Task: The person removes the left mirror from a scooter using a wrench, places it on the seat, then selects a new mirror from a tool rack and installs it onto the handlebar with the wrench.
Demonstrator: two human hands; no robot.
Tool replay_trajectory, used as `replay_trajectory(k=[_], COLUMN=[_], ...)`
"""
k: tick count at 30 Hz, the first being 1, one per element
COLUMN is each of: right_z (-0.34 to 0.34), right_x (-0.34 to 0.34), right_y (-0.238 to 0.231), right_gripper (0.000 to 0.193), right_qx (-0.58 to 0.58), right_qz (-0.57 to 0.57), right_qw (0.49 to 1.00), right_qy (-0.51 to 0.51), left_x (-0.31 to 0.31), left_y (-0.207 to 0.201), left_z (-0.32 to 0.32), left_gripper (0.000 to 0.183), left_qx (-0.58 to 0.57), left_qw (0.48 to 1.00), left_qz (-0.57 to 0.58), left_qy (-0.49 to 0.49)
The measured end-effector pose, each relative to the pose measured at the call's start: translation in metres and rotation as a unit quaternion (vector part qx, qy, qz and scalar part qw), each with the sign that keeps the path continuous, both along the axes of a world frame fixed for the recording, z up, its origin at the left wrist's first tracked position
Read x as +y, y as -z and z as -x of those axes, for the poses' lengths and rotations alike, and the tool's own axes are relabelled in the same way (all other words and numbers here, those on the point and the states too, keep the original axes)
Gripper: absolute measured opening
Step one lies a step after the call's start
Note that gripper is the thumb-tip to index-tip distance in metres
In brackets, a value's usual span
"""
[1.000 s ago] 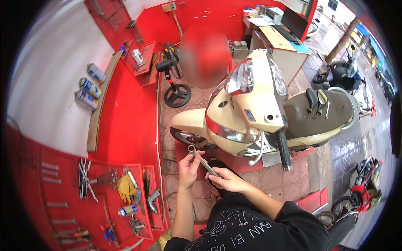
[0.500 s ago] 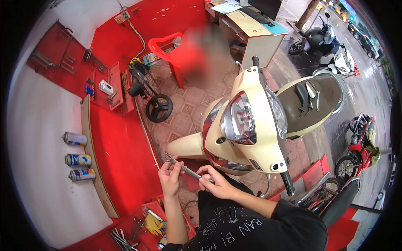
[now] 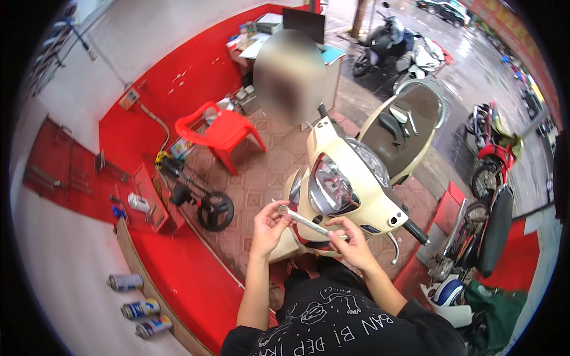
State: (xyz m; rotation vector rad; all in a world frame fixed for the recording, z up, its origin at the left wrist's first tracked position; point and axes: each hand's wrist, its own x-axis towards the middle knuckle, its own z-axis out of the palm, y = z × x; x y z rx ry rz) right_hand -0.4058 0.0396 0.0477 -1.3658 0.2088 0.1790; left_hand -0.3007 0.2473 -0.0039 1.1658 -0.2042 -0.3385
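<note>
A silver wrench (image 3: 309, 223) with a ring end is held between my two hands, in front of a cream scooter (image 3: 375, 215). My left hand (image 3: 270, 230) pinches it just by the ring end. At the other end, the fingers of my right hand (image 3: 352, 243) close round the shaft and partly hide it. The scooter's headlight (image 3: 332, 185) lies right beyond the wrench. On the brown seat (image 3: 380, 139) rest a second wrench (image 3: 412, 123) and a pair of mirrors (image 3: 390, 126).
A red plastic chair (image 3: 228, 132) stands beyond a wheeled black stand (image 3: 215, 210). Spray cans (image 3: 140, 308) line the ledge at left. A desk with a monitor (image 3: 303, 26) is at the back, partly behind a blurred shape. Motorbikes (image 3: 496, 142) stand at right.
The view has swung, so the scooter and chair sit differently in it and the whole chair shows. The blurred shape is now nearer the desk. Both hands still hold the wrench, now raised against the scooter's front.
</note>
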Motion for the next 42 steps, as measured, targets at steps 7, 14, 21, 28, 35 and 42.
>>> replay_trajectory(k=[7, 14, 21, 28, 35, 42], right_z=[-0.079, -0.212, -0.256, -0.273, -0.277, -0.255], right_x=[-0.077, -0.154, -0.179, -0.185, -0.193, -0.173], right_y=[-0.034, 0.006, 0.045, 0.056, 0.070, 0.038], right_gripper=[0.023, 0.026, 0.025, 0.024, 0.022, 0.021], right_qx=[-0.120, -0.144, -0.120, -0.062, -0.054, 0.023], right_qz=[0.271, 0.341, 0.301, 0.241, 0.225, 0.168], right_qw=[0.953, 0.928, 0.946, 0.969, 0.973, 0.985], right_qy=[0.058, 0.044, 0.013, 0.008, 0.017, -0.029], left_x=[-0.091, -0.160, -0.178, -0.184, -0.182, -0.178], left_y=[-0.011, -0.004, 0.027, 0.024, 0.011, 0.013], left_z=[-0.115, -0.206, -0.230, -0.233, -0.238, -0.245], left_gripper=[0.031, 0.029, 0.027, 0.024, 0.022, 0.022], left_qx=[-0.279, -0.333, -0.375, -0.322, -0.332, -0.381], left_qw=[0.938, 0.884, 0.826, 0.840, 0.841, 0.810], left_qz=[-0.204, -0.316, -0.397, -0.414, -0.418, -0.442], left_qy=[-0.019, -0.090, -0.139, -0.137, -0.091, -0.059])
